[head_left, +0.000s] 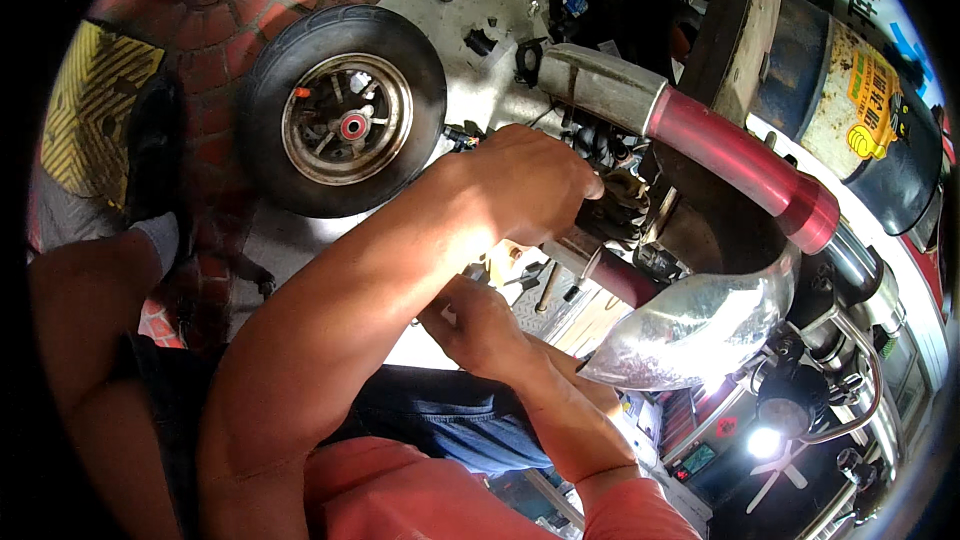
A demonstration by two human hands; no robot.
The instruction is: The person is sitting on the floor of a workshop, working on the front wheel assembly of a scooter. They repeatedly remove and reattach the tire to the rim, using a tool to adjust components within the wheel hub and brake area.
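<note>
My left hand (535, 180) reaches across from the left, knuckles up. Its fingers curl closed beside greasy metal parts (625, 195) between the fork legs of a two-wheeled machine; whatever they grip is hidden. Lower and nearer, my right hand (475, 325) is closed too, fingers bent toward the space under my left wrist. What it holds cannot be made out. Right of my left hand runs a fork leg with a red tube (735, 155) and a grey lower end (600, 85). A second, dark red tube (620, 278) shows partly beneath it. A shiny silver curved cover (700, 330) spans the fork.
A detached wheel (265, 115) with a black tyre lies left of the fork. Small loose parts (480, 42) sit on the grey floor behind. A lit lamp (765, 440) and a bent metal bar (870, 370) are at right. At far left is a yellow-black ridged mat (95, 110).
</note>
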